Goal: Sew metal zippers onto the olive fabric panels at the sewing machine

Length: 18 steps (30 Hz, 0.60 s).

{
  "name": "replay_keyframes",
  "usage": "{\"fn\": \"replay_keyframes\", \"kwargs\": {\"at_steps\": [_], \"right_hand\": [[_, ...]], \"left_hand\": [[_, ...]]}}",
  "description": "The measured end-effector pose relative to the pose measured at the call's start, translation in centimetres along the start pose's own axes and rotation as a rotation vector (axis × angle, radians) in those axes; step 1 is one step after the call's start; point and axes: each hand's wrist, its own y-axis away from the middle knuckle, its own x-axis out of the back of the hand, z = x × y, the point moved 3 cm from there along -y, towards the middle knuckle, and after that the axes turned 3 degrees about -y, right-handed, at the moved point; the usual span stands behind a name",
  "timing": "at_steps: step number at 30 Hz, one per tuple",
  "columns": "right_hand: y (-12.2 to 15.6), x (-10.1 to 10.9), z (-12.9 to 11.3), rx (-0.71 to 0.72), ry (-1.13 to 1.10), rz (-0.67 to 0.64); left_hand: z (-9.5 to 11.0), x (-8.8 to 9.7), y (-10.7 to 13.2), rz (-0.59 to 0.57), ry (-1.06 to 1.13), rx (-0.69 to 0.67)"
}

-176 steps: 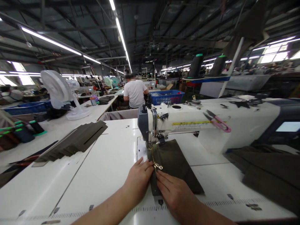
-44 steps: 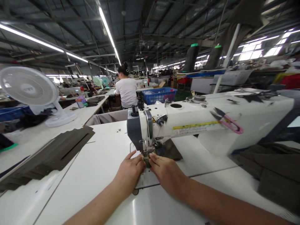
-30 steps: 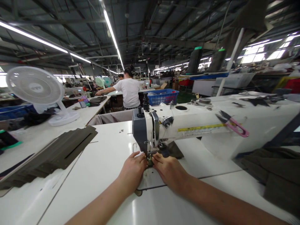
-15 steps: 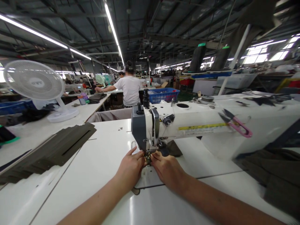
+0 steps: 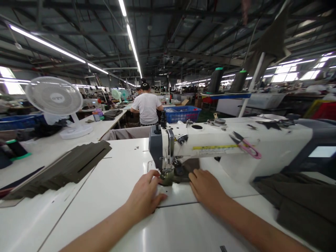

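Left hand [image 5: 144, 193] thumb spread, grip loose, right hand [image 5: 206, 186] fingers curled at cloth [image 5: 193, 164], grip unclear

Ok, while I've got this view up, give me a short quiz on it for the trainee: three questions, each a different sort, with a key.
1. True or false: the pink-handled scissors are against the front of the sewing machine.

2. Which is nearest the right hand?
A) the white fan
B) the dark fabric by the presser foot
C) the blue basket

3. Fill in: the two dark thread cones on the stand at the right of the view have ____ tops.

Key: 1. True. 2. B. 3. Green.
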Motion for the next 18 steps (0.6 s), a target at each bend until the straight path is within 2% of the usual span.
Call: {"fn": "replay_keyframes", "kwargs": {"at_steps": [3,6,9,11,15,18], "right_hand": [[3.4,0.6,-2.9,0.078,-0.140,0.013],[5.8,1.2,-5.2,0.101,-0.290,0.049],[6.6,2.0,-5.2,0.061,-0.357,0.075],[6.8,2.5,-4.7,0.053,-0.343,0.137],[6.6,2.6,-4.5,0.137,-0.295,0.302],[6.0,2.2,-4.6,0.179,-0.336,0.339]], "left_hand": [[3.0,0.1,0.8,-0.089,0.023,-0.200],[4.5,-0.4,1.0,-0.181,0.008,-0.331],[4.3,-0.5,0.8,-0.164,0.017,-0.324],[4.2,-0.4,0.7,-0.144,0.052,-0.298],[4.4,0.0,0.7,-0.119,0.117,-0.252],[4.4,0.3,0.6,-0.102,0.094,-0.241]]}}
